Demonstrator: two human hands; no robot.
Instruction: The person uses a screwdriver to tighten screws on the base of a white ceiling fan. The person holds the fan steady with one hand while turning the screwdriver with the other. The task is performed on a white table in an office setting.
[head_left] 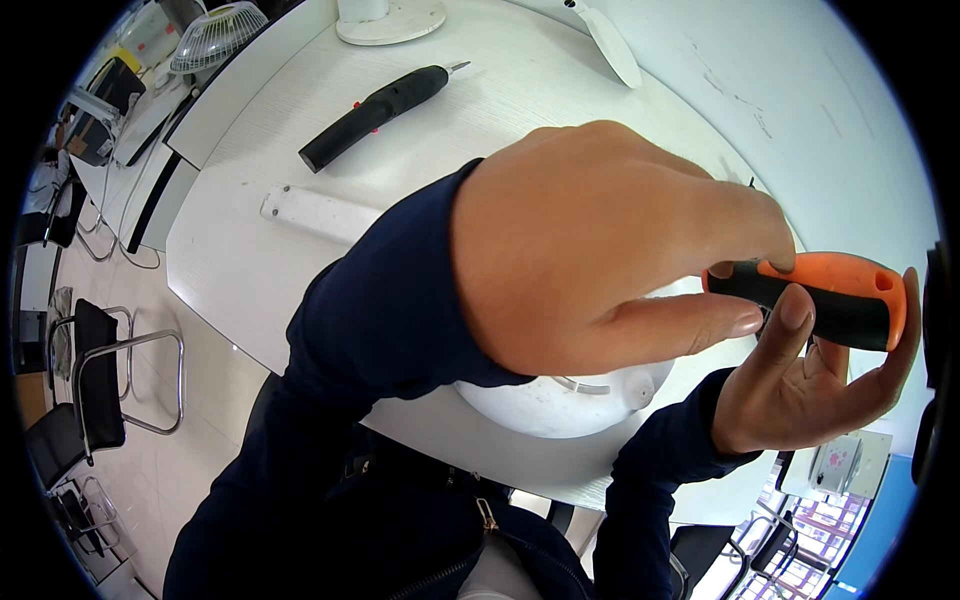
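Observation:
An orange and black tool handle (845, 292), with a hole near its end, is held up at the right above the table. My right hand (810, 395) has its fingers closed around the hole end, the thumb pressed to the black side. Reaching across from the left, my left hand (610, 250) pinches the handle's other end; its fingertips are partly hidden. Any shaft is out of sight. Below my hands, a white rounded body (560, 412) with a metal strip and a knob rests on the table, mostly covered by my left hand and sleeve.
A black electric screwdriver (380, 115) with a bit lies toward the back of the white table (235, 240). Nearer is a white bar (315, 213), partly behind my sleeve. A round white base (390, 25) stands at the back. Chairs (100, 370) are on the left.

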